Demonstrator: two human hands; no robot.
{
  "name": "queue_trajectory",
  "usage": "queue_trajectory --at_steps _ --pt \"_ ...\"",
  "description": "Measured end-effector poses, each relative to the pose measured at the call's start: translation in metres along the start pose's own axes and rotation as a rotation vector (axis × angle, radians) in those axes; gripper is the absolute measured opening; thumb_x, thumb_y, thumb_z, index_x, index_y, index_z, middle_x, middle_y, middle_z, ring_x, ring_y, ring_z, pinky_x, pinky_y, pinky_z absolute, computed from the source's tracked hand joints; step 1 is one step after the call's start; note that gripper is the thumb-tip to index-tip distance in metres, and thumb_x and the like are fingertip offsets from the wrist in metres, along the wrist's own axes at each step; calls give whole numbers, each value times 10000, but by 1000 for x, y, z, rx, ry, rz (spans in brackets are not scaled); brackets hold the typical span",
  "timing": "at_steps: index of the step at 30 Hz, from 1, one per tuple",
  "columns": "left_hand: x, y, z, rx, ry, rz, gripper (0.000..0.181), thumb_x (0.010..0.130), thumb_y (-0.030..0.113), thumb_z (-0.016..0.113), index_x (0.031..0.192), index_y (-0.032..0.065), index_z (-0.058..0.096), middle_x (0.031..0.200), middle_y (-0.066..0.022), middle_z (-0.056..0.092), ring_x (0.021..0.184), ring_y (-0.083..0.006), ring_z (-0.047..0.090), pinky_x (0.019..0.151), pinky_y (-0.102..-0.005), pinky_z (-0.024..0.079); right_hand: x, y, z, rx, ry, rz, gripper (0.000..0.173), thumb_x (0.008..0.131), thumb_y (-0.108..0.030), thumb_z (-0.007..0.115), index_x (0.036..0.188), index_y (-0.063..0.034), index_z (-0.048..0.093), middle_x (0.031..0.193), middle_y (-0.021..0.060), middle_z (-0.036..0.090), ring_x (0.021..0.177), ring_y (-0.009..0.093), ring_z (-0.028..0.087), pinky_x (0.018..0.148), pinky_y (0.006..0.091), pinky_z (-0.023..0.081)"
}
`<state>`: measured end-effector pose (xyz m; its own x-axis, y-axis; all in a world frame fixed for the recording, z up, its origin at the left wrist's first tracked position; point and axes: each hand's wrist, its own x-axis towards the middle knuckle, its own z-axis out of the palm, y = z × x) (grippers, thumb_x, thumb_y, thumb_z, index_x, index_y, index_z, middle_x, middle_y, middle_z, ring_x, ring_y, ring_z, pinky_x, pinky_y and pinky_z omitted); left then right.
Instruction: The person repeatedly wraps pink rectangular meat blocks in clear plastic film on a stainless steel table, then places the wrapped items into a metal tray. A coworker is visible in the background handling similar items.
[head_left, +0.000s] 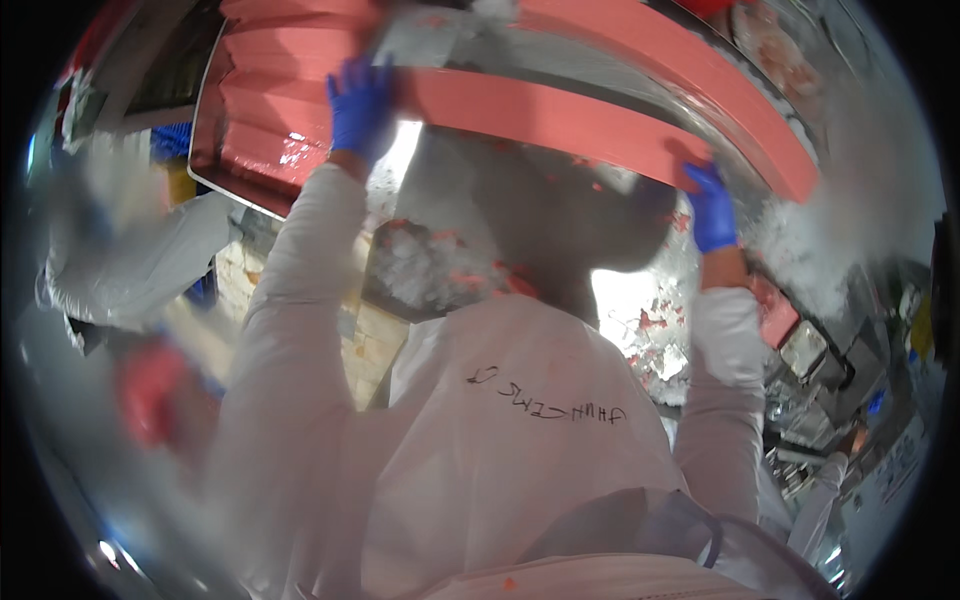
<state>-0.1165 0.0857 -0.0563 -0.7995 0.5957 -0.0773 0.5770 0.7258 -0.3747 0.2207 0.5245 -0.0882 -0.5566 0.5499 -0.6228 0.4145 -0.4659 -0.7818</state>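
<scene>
My left hand (360, 109), in a blue glove, lies with fingers spread at the left end of a long, flat pink strip (540, 109) that looks like meat or fish paste. Beside that hand is a metal tray (196, 142) filled with several pink strips (266, 112) side by side. My right hand (711, 208), gloved in blue too, is at the strip's right end, fingertips by its near corner; whether they grip it is hidden. Beyond runs a second pink strip (675, 60), curved by the lens. Both rest on a metal work surface (517, 195).
Crushed ice (420, 266) with pink scraps lies on the near side of the metal surface. More ice (802, 247) is at the right, near a pink block (772, 311). A blurred red object (154, 390) is at lower left. Another person's sleeve (817, 502) shows at lower right.
</scene>
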Motion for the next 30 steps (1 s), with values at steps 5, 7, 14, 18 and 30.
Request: queue_trajectory --at_steps 5,7,14,18,30 --pt "-38 44 -22 -470 171 260 1096 787 407 861 1664 144 259 1678 -197 309 1559 -470 246 1256 -624 205 -57 28 71 414 -744 139 555 1001 -191 642 1512 -7 528 1484 125 613 1340 240 599 1138 402 457" --pt "-61 73 -31 -604 141 374 1042 817 400 829 1659 144 273 1679 -200 305 1561 -477 235 1266 -621 179 -96 55 79 -69 -673 -99 441 1036 -164 587 1441 10 603 1444 126 649 1295 226 633 1118 383 475" --pt "-88 167 -5 -848 291 529 918 827 469 775 1597 118 420 1618 -237 401 1545 -440 297 1262 -610 213 -235 124 -2 -186 -400 142 404 1046 -198 563 1385 1 656 1373 108 690 1231 208 662 1074 354 503" --pt "-41 205 27 -889 233 -39 890 875 538 720 1569 60 436 1597 -259 418 1552 -430 277 1264 -598 196 -299 150 -63 32 -105 256 514 1014 -280 587 1464 -33 589 1330 106 707 1197 229 682 1027 370 530" --pt "-120 384 -56 -617 -47 1262 732 1001 541 589 1594 138 442 1671 -141 369 1595 -388 219 1303 -572 114 -275 200 -184 11 25 66 425 1026 -222 588 1414 -55 636 1244 52 733 1119 157 695 950 328 546"
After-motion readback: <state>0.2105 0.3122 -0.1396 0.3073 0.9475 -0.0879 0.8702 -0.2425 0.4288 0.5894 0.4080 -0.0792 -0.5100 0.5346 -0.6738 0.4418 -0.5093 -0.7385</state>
